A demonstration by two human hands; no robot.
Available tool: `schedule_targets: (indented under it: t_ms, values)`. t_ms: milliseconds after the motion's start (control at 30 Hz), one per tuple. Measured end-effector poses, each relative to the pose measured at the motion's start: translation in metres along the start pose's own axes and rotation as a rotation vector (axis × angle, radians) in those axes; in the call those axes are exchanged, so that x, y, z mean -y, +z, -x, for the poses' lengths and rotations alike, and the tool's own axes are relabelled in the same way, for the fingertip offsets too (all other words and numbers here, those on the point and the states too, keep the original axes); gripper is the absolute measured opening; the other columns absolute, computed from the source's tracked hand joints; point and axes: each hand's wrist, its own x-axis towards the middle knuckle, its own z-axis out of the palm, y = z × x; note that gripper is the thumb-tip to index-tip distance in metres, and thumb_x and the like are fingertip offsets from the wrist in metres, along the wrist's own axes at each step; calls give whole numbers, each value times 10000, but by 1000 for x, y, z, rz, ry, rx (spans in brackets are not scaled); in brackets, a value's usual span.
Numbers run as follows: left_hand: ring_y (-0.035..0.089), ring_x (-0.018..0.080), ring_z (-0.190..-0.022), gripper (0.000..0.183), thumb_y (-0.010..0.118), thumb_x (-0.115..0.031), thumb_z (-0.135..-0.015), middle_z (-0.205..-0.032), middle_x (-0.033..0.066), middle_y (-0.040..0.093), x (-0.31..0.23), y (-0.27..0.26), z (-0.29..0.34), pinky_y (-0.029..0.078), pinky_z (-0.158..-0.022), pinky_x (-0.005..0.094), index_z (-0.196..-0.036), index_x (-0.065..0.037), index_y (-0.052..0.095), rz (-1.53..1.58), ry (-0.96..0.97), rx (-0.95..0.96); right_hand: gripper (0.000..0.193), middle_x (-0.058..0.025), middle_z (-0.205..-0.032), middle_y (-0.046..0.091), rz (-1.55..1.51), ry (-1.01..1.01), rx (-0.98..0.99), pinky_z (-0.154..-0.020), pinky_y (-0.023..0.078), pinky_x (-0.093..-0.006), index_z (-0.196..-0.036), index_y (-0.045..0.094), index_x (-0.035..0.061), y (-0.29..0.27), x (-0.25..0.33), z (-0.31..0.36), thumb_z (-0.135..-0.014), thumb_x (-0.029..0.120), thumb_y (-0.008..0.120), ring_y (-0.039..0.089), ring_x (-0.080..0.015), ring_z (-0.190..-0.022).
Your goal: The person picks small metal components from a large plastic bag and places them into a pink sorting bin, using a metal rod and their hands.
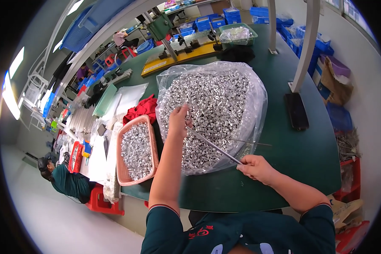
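A large clear plastic bag lies spread on the green table, heaped with small shiny metal sleeves. My right hand is closed around one end of a slim metal rod at the bag's near right edge. The rod slants up to the left over the heap, its far end beside my left hand. That hand is over the left part of the heap, fingers bent together and slightly blurred; what they pinch is too small to make out. A thinner rod sticks out to the right over the bag's edge.
Left of the bag stands a pink basket of similar metal pieces, with a red cloth behind it. A yellow-based fixture and a green tray are farther back. A white post and black phone-like object are at right.
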Motion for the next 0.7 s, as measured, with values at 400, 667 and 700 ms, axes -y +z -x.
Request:
schedule_targets:
  t_ms: [400, 667, 700]
  values:
    - [364, 98, -515, 363, 370, -387, -946, -724, 47, 437, 30, -26, 33, 261, -383, 202, -923, -46, 494, 1517, -443, 243, 171, 31, -585, 437, 2, 5, -59, -386, 234, -162, -904, 551, 6, 6, 8, -7, -876, 175, 552, 338, -12, -435]
    - [331, 82, -449, 345, 467, -399, -910, -661, 14, 446, 45, -26, 38, 243, -373, 209, -943, -61, 528, 1333, -204, 475, 164, 40, -566, 422, 149, -132, -80, -408, 248, -168, -907, 562, 21, 11, 4, -24, -899, 176, 511, 334, -17, -451]
    - [334, 83, -451, 347, 465, -400, -911, -663, 16, 450, 45, -24, 40, 246, -374, 209, -948, -61, 526, 1297, -215, 453, 162, 40, -563, 420, 158, -127, -105, -410, 249, -169, -912, 563, 21, 11, 2, -23, -900, 173, 509, 335, -19, -451]
